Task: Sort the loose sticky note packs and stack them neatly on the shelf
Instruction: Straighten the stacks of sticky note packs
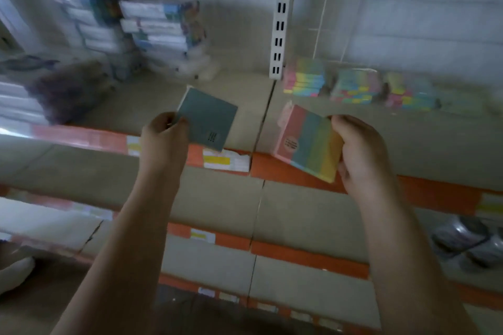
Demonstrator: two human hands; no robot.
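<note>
Fingers of the left hand [163,136] curl around the near left corner of a teal pack [208,119], thumb side pinching its edge; fingers of the right hand [359,149] wrap the right edge of a rainbow-striped pack [309,141], thumb on top. Both packs hang in the air above the front edge of the shelf [245,95], each tilted, neither touching the board. The teal pack shows its flat face to the camera, its far corner pointing away and to the right. The striped pack lies with its stripes running from front to back, its long side slanting down toward the person.

The row of shelved sticky note packs [353,85] stands at the back of the shelf, right of the slotted upright [280,22], blurred but visibly multicoloured. It lies ahead of and slightly right of the right hand, and well apart from the left hand, across the upright. The right hand is therefore the nearer, and its striped pack appears to match that row; the likely placement is forward from the right hand. Blurred stacked boxes [152,24] stand behind the left hand.
</note>
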